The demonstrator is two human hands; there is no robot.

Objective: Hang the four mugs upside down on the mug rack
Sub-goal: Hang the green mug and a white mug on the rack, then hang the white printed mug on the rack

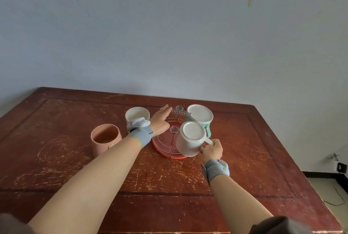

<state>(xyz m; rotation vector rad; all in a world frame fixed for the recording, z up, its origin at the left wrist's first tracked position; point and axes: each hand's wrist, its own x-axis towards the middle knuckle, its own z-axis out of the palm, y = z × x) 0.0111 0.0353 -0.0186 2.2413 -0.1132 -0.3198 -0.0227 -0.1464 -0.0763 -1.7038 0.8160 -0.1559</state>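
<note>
The mug rack (162, 146) is a round red tray with wire spiral pegs, at the middle of the wooden table. A mint-green mug (200, 116) hangs upside down on its far right peg. A white mug (190, 138) sits upside down over the near right peg, and my right hand (212, 150) grips its handle. My left hand (161, 119) rests flat against the rack's left side, fingers touching a spiral peg. A cream mug (137, 115) and a pink mug (105, 138) stand upright on the table to the left of the rack.
The worn red-brown table (75, 168) reaches the pale wall at the back. Its right edge drops to a floor with cables and a small black box (339, 167). Both wrists wear grey bands.
</note>
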